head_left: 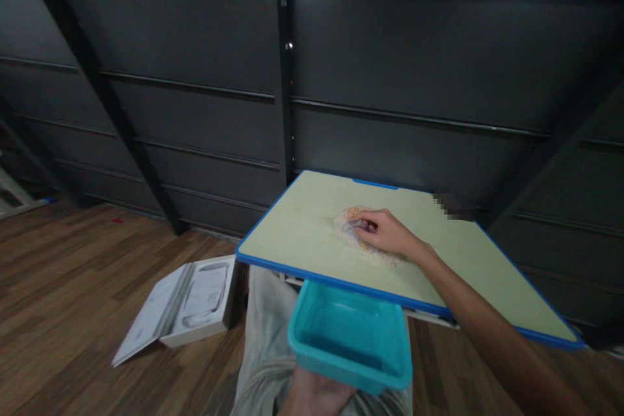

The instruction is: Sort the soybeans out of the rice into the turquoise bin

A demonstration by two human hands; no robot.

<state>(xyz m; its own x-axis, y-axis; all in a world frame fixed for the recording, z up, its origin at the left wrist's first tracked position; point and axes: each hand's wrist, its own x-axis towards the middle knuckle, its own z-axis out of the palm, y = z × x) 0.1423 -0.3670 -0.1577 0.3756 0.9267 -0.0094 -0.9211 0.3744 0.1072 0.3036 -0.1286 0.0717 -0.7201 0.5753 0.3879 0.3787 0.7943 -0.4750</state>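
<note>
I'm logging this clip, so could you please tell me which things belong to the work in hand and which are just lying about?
In use: right hand on grain pile, small table, turquoise tub held by left hand.
Lying about: open white box on wooden floor.

Small table: pale wood-look top with blue edging, set before a dark panelled wall. On it, a scattered patch of small pale and orange grains near the middle. Floor: brown wood planks; on it, left of the table, an open white box with its lid folded out.
</note>
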